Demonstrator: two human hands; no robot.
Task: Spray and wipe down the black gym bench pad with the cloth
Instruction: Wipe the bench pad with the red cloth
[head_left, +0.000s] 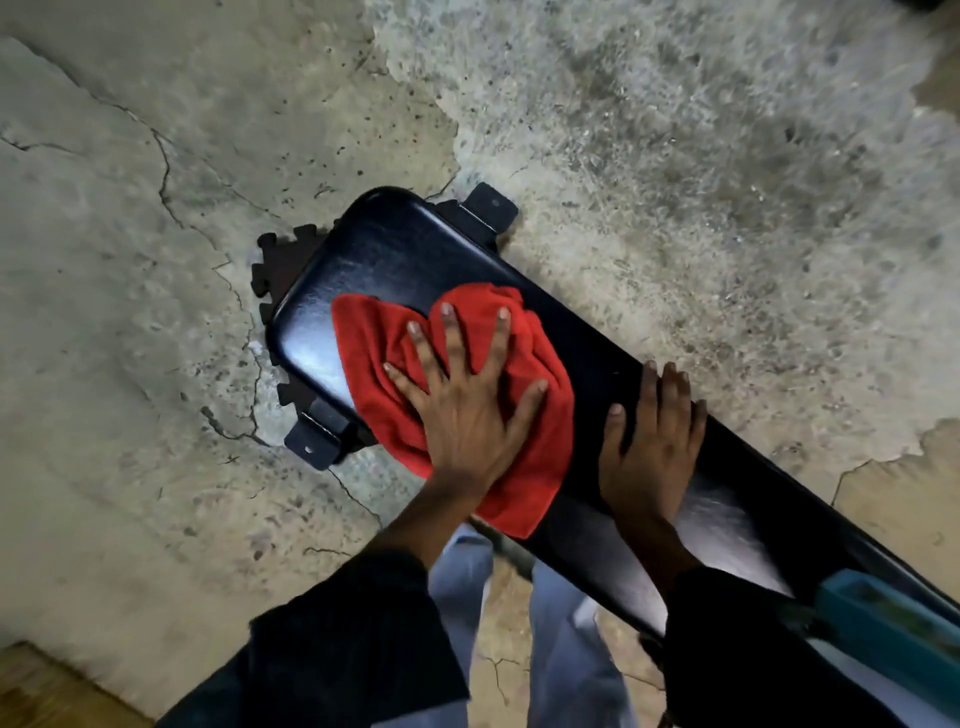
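The black gym bench pad (395, 249) runs diagonally from the upper middle to the lower right, glossy at its rounded far end. A crumpled red cloth (374, 358) lies on that end. My left hand (467, 410) presses flat on the cloth with its fingers spread. My right hand (649, 447) rests palm down on the bare pad just right of the cloth, its fingertips reaching the pad's far edge. A teal object (893, 623), possibly the spray bottle, lies on the pad at the lower right, cut off by the frame.
Two black metal bench feet (488, 205) (314, 441) stick out under the far end, on a black puzzle-edged mat (275, 270). Cracked, patchy concrete floor (156, 260) surrounds the bench. My legs in light trousers (561, 649) stand beside the pad.
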